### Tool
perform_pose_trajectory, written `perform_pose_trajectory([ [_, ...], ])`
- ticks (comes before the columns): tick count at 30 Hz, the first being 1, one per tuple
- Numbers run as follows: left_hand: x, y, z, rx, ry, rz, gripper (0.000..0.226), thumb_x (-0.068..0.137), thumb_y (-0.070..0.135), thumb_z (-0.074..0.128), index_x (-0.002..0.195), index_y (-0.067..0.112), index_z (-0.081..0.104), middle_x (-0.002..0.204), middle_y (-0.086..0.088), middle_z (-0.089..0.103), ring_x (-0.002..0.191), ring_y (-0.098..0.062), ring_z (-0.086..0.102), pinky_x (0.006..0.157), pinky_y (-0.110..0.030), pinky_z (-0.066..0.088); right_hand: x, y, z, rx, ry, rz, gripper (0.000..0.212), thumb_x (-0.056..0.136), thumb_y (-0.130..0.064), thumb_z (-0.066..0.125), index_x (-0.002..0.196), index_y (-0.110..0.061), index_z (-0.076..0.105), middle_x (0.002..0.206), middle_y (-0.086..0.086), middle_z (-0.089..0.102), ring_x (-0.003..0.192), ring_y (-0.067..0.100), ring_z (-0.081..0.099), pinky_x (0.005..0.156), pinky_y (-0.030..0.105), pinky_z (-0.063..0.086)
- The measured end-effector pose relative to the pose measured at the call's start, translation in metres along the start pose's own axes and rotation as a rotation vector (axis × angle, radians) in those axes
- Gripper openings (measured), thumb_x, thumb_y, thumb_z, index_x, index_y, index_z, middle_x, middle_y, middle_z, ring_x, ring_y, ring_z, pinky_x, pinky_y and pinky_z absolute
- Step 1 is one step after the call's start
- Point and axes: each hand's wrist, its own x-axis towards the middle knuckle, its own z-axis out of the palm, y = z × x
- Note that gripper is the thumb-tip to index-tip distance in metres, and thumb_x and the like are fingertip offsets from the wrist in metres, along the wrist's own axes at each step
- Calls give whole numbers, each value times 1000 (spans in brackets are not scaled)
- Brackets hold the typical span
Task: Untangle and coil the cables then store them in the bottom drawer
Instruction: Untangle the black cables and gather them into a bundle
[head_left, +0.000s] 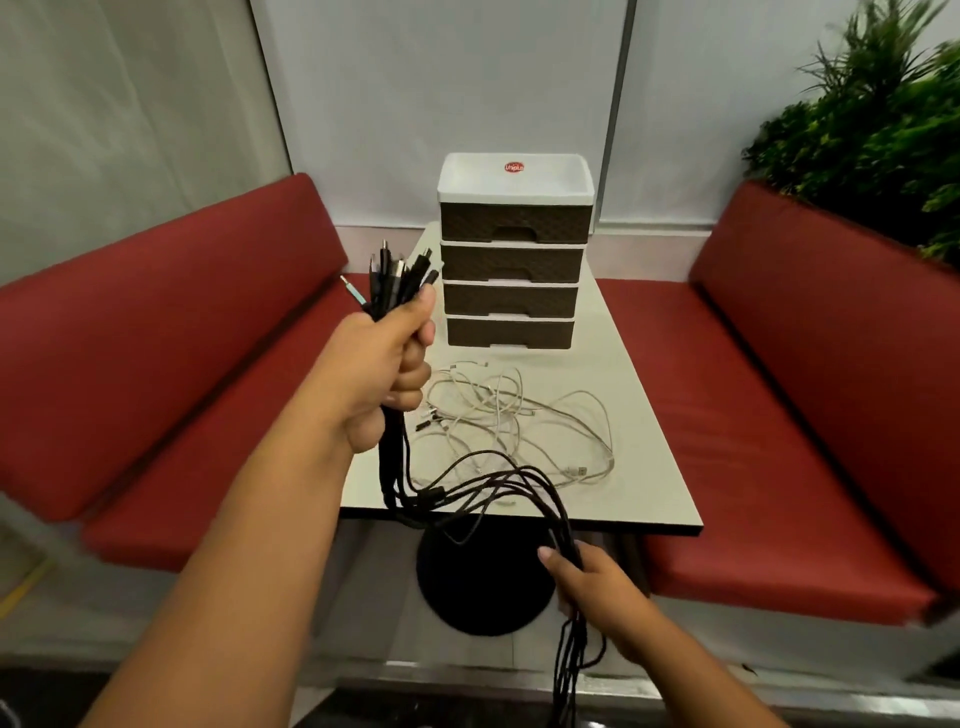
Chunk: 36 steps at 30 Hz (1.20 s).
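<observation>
Black cables (498, 480), likely limp and light, sag between the clamping left hand (387, 371) and right hand (589, 582); grip beneath the plugs.

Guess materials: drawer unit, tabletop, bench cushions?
Drawer unit: likely moulded plastic, white frame, brown fronts with woven-look texture. Table: looks laminate, smooth pale top, dark edge band. Bench cushions: red vinyl or faux leather, judging by the soft sheen.

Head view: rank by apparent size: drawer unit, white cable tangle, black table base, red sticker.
1. Drawer unit
2-3. White cable tangle and black table base look alike; the base is partly hidden by the tabletop, so unranked.
4. Red sticker
</observation>
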Motion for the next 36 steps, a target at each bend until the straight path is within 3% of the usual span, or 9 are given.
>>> perform_pose_trajectory([
  [9, -7, 30, 34, -226, -188, 29, 42, 99, 43, 47, 64, 21, 42, 41, 10, 17, 33, -2, 13, 33, -12, 12, 15, 63, -5, -276, -181, 212, 9, 86, -23, 71, 85, -17, 65, 81, -2, 68, 77, 8, 62, 78, 27, 50],
  [12, -8, 30, 49, -231, -215, 52, 43, 99, 42, 48, 63, 21, 42, 42, 10, 18, 34, -3, 13, 34, -13, 13, 21, 46, -6, -352, -230, 181, 40, 77, -25, 80, 111, -19, 61, 107, -4, 66, 99, 12, 63, 94, 32, 52],
  [15, -7, 30, 60, -219, -236, 39, 44, 99, 40, 49, 61, 21, 40, 43, 9, 18, 35, -5, 12, 35, -14, 11, 23, -2, -19, -520, -186, 49, 77, 77, -16, 72, 144, -26, 36, 136, -3, 51, 119, 12, 52, 97, 27, 48],
  [18, -6, 25, 67, -209, -245, 18, 45, 98, 33, 50, 57, 22, 34, 43, 9, 16, 36, -6, 10, 37, -15, 9, 3, -73, -24, -289, -150, -278, 77, 75, -17, 57, 143, -40, 30, 146, -9, 44, 132, 9, 45, 105, 28, 42],
  [22, -9, 18, 73, -238, -271, 18, 47, 96, 25, 51, 54, 24, 28, 42, 9, 15, 37, -7, 9, 38, -17, 8, -34, -144, -1, 58, -196, -645, 51, 87, -15, 65, 134, -24, 49, 128, -4, 62, 123, 14, 56, 104, 37, 44],
  [24, -10, 16, 71, -250, -289, 44, 50, 96, 30, 51, 54, 24, 24, 42, 8, 15, 38, -9, 8, 38, -19, 7, -39, -147, 19, 58, -136, -633, 22, 91, -25, 66, 106, -12, 57, 93, 10, 69, 90, 23, 69, 88, 51, 50],
  [27, -11, 4, 61, -295, -294, 71, 53, 96, 42, 50, 56, 23, 20, 42, 7, 16, 37, -8, 10, 38, -20, 7, -33, -129, 40, 112, -78, -562, 27, 92, -36, 62, 83, -14, 50, 59, 13, 56, 55, 23, 60, 71, 55, 50],
  [33, -7, -31, 29, -463, -173, 53, 50, 93, 48, 46, 54, 21, 30, 41, 7, 17, 31, -4, 15, 36, -12, 10, -12, -84, 56, 84, -184, -370, 25, 92, -24, 66, 77, -16, 48, 60, 7, 53, 55, 17, 55, 56, 23, 47],
  [36, -1, -42, 15, -470, -128, 30, 50, 93, 48, 46, 53, 21, 33, 40, 8, 18, 30, -3, 15, 36, -12, 9, -1, -61, 61, -58, -225, -304, 21, 91, -33, 64, 77, -23, 53, 68, -1, 58, 63, 8, 55, 64, 23, 45],
])
